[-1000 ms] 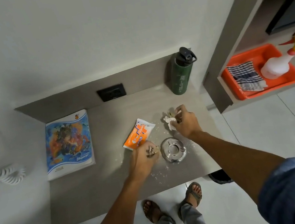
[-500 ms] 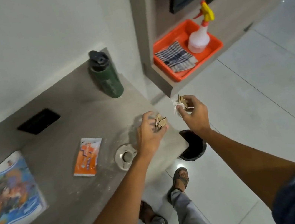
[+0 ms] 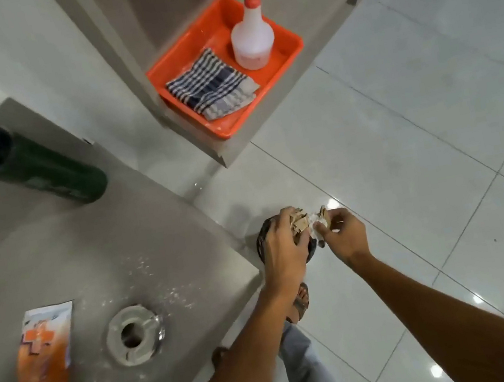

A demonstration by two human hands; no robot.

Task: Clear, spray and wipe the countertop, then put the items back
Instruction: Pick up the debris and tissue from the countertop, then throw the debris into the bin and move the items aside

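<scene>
My left hand [image 3: 282,250] grips brown paper scraps [image 3: 298,221] and my right hand [image 3: 344,235] pinches crumpled white and brown scraps [image 3: 318,224]. Both hands are held together off the counter's right edge, directly over a small dark bin [image 3: 262,239] on the floor, mostly hidden by my left hand. The grey countertop [image 3: 150,228] carries white crumbs, a metal ashtray [image 3: 133,334], an orange sachet [image 3: 45,350] and a green bottle [image 3: 39,166]. An orange tray [image 3: 188,54] on a lower shelf holds a checked cloth [image 3: 209,86] and a spray bottle [image 3: 252,37].
Glossy white floor tiles [image 3: 417,129] fill the right side. A grey vertical panel [image 3: 113,47] separates the counter from the shelf with the tray. My legs and sandalled feet [image 3: 301,302] stand below the counter's edge.
Both hands have carried the scraps from the counter rightwards and down over the bin. The view has swung right, so the book has left the frame.
</scene>
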